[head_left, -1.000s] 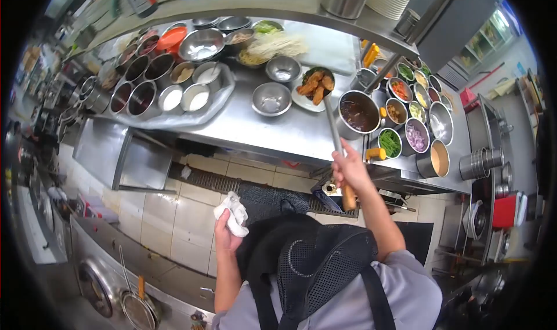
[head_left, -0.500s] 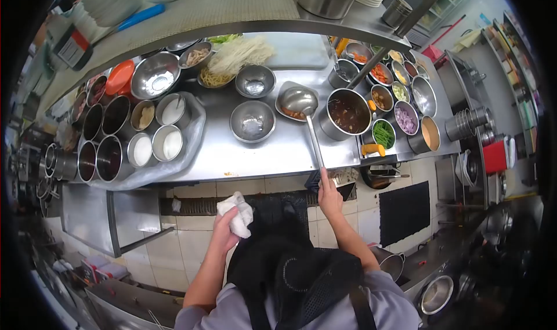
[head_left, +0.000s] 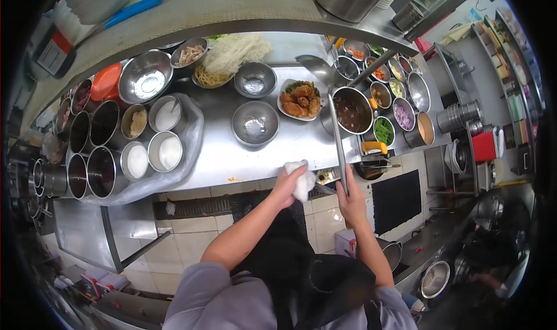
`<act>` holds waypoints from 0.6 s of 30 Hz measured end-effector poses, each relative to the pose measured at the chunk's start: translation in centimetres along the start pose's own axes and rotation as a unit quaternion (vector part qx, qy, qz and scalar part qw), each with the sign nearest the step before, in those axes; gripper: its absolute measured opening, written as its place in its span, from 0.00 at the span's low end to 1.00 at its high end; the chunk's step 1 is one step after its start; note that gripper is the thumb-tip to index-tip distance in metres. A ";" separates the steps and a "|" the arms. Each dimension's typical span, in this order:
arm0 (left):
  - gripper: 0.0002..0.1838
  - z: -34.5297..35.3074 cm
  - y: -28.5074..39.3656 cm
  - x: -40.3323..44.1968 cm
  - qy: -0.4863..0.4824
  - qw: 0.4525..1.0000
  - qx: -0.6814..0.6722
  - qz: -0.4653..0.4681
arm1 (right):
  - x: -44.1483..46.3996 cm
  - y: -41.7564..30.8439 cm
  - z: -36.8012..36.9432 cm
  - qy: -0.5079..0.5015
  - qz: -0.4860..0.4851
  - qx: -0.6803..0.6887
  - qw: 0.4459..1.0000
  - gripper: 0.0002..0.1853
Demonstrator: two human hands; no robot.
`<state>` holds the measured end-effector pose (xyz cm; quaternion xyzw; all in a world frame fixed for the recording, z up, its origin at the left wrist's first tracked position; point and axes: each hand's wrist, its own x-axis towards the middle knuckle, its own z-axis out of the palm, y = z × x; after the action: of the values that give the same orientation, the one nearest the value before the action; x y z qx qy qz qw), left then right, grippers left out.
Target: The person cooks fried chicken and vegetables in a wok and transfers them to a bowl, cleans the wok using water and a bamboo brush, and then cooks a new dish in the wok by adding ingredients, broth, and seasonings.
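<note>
My left hand (head_left: 284,186) is closed on a crumpled white cloth (head_left: 303,181) at the counter's front edge. Just to its right, my right hand (head_left: 351,202) grips the handle of a long metal ladle (head_left: 338,138). The ladle's bowl (head_left: 314,67) is raised near the pot of dark sauce (head_left: 353,111). Browned fried pieces (head_left: 300,102) lie with some greens on a white plate (head_left: 284,110) left of that pot. Two metal bowls (head_left: 255,123) stand left of the plate.
Pots of white and dark contents (head_left: 170,151) stand at the left on plastic sheeting. Noodles (head_left: 239,53) lie at the back. Containers of chopped vegetables (head_left: 404,114) fill the right side. A shelf (head_left: 232,17) overhangs the counter (head_left: 214,156).
The ladle has swung up and right from over the plate, leaving the fried pieces in view. My left hand has moved right with the cloth, close to my right hand.
</note>
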<state>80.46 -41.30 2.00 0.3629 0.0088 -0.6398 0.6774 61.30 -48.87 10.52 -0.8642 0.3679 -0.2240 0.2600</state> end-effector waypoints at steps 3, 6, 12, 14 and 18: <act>0.12 2.3 -1.2 6.2 0.017 0.995 -0.097 -0.030 | -1.9 -3.7 -2.0 -0.008 0.032 -0.007 0.999 0.34; 0.10 4.7 -4.2 15.6 0.026 0.975 -0.206 -0.073 | -3.8 -3.8 -0.6 -0.012 0.071 -0.002 0.997 0.34; 0.05 9.2 -1.4 13.4 0.172 0.967 -0.190 0.000 | -3.3 -3.3 -2.5 0.007 0.004 0.000 1.000 0.35; 0.06 8.4 -1.9 15.0 0.170 0.961 -0.217 -0.014 | -3.3 -2.8 -2.3 -0.016 0.027 -0.021 0.999 0.34; 0.14 7.9 -3.0 16.3 0.092 0.985 -0.144 0.012 | -3.1 -1.7 -3.5 -0.061 0.067 -0.002 0.996 0.34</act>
<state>77.23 -59.09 -1.39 0.3184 0.1586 -0.5876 0.7268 58.20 -46.56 13.61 -0.8504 0.4088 -0.1522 0.2943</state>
